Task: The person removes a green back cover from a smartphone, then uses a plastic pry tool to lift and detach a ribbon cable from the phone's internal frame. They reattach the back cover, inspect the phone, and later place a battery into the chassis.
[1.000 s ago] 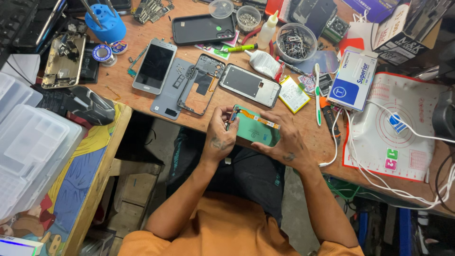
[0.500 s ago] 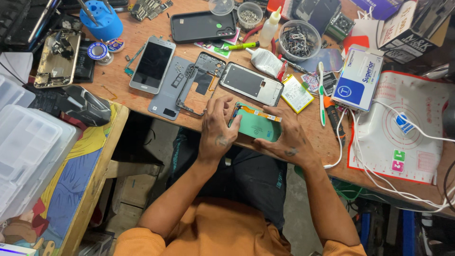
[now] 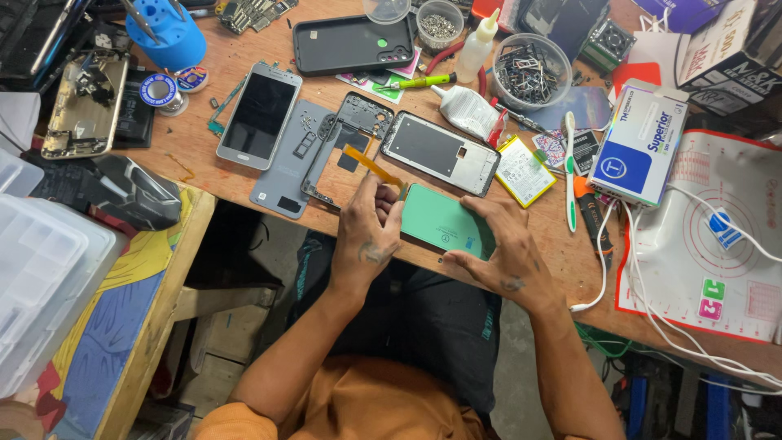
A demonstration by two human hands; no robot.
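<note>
Green phone panel (image 3: 440, 222) sits at centre frame, at the near edge of the table (image 3: 204, 167), grasped on both sides: left hand (image 3: 371, 228) pinches its left end by the orange flex cable (image 3: 371, 163), right hand (image 3: 501, 248) grips its lower right corner. Just above lies an empty phone frame (image 3: 346, 147).

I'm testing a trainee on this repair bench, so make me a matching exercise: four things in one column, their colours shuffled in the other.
Things:
1. panel held in both hands
2. tool stand
3. phone case
4. small screwdriver

Colours:
A. black
B. yellow-green
C. teal green
D. blue

Pairs: 1-C, 2-D, 3-A, 4-B
</note>
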